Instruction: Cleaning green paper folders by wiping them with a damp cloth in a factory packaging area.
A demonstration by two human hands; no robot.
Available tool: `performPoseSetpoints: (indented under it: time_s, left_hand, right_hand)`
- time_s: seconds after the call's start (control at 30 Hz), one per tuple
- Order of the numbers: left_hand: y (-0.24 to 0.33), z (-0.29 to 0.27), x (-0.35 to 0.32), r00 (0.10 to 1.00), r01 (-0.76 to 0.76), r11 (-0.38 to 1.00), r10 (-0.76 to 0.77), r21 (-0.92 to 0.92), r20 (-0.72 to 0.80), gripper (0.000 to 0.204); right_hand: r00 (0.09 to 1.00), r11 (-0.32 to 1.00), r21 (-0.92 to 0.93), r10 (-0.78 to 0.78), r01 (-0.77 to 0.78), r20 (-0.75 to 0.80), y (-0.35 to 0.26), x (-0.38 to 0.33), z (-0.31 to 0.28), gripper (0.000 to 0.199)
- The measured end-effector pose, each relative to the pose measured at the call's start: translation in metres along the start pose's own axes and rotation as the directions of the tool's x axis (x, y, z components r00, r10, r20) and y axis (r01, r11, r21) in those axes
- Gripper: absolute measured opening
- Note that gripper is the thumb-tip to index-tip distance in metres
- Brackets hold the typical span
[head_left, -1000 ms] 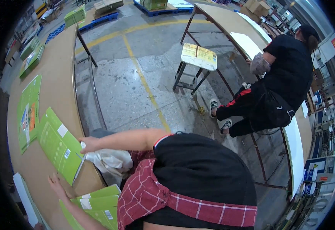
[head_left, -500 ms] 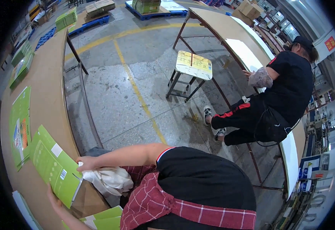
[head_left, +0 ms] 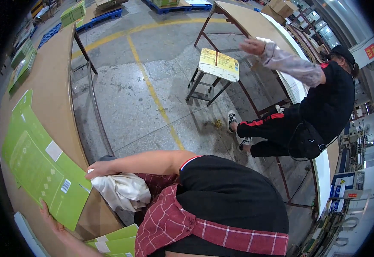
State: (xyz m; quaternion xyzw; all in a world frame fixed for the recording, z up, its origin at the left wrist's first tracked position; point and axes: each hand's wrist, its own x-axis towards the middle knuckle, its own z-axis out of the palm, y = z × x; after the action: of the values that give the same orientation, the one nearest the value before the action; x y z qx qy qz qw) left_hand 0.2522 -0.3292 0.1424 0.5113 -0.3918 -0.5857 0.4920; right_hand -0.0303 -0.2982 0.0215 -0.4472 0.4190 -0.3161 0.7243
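Observation:
A large green printed cardboard sheet [head_left: 32, 158], with a white patch and a barcode, lies across the brown table at the left. My left hand [head_left: 52, 218] holds its near left edge, thumb against the rim. At the right edge is my right hand [head_left: 96, 170], its fingers closed on a bunched white cloth [head_left: 125, 190] that hangs off the table side. Whether those fingers also grip the sheet I cannot make out. More green sheets [head_left: 116, 240] lie at the lower edge, close to my body.
The brown tabletop [head_left: 52, 73] runs away to the far left, with green stacks [head_left: 22, 70] on it. A stool [head_left: 218, 66] stands on the floor. Another person [head_left: 324, 94] in black bends at a second table [head_left: 234, 17] on the right. Loaded blue pallets [head_left: 99, 23] sit behind.
The green sheet has moved up and left and lies more spread out, covering the picture-printed sheet behind it. My left hand shifted slightly left with it. The other person's arm has swung up.

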Motion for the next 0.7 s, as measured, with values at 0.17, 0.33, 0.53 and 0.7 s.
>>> performPoseSetpoints:
  time_s: [0.17, 0.33, 0.53, 0.7]
  left_hand:
    - [0.01, 0.004, -0.014, 0.999, -0.052, 0.999, 0.052, 0.007, 0.01, 0.043]
    - [0.019, 0.022, -0.032, 0.991, -0.128, 0.988, 0.131, 0.084, -0.027, 0.046]
    - [0.016, 0.011, -0.034, 0.989, -0.149, 0.987, 0.149, 0.069, 0.006, 0.047]
    - [0.02, 0.007, -0.057, 0.969, -0.191, 0.982, 0.19, 0.007, -0.156, 0.043]
  right_hand:
    - [0.995, 0.977, 0.212, -0.028, 0.007, 0.095, -0.003, -0.004, -0.002, 0.029]
    - [0.994, 0.971, 0.239, -0.043, 0.018, 0.1, 0.001, -0.003, -0.005, 0.028]
    - [0.991, 0.961, 0.274, -0.076, 0.042, 0.114, 0.002, -0.004, -0.009, 0.028]
    - [0.977, 0.974, 0.225, -0.081, 0.035, 0.198, -0.007, -0.004, 0.0, 0.03]
